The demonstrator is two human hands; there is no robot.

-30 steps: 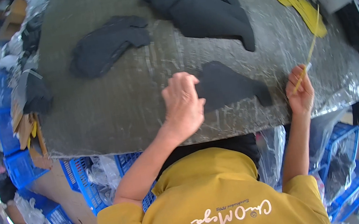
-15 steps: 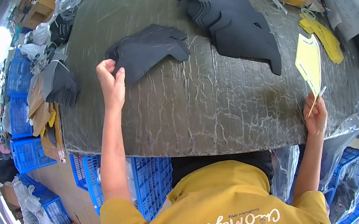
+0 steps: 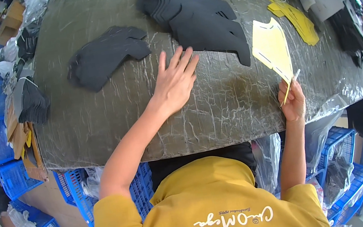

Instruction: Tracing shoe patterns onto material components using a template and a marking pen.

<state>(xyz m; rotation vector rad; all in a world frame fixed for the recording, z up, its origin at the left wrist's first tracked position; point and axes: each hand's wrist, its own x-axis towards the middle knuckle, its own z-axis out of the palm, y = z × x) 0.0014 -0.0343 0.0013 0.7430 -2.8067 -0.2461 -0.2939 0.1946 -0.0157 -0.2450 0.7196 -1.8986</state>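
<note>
Tabletop (image 3: 219,107), dark and covered in fine wrinkles, takes up most of the view and bears everything in hand or within reach. Next in size comes the large stack of dark sheets (image 3: 209,21), beyond the left hand, its layers stepped out of line at the upper left; because they look loose, a push on the near edge could skew them further. The smaller dark pile (image 3: 106,58) lies to its left, its layers uneven too, and a sweep of the left forearm could knock it askew. The yellow template (image 3: 271,46) is at the right, between the large stack and a yellow bundle (image 3: 296,22), wide end pointing away from the person. Held only by its narrow tail, it could bend or swing there, as nothing seems to support the broad part. The left hand (image 3: 176,83) has its fingers spread apart and holds nothing visible; its fingertips come right to the large stack's near edge, though whether they touch I cannot tell. The right hand (image 3: 292,101) has its fingers pinched together on the template's tail. Smallest, a thin white stick (image 3: 297,75) pokes out of that same grip and could slip if the pinch loosened to turn the template.
</note>
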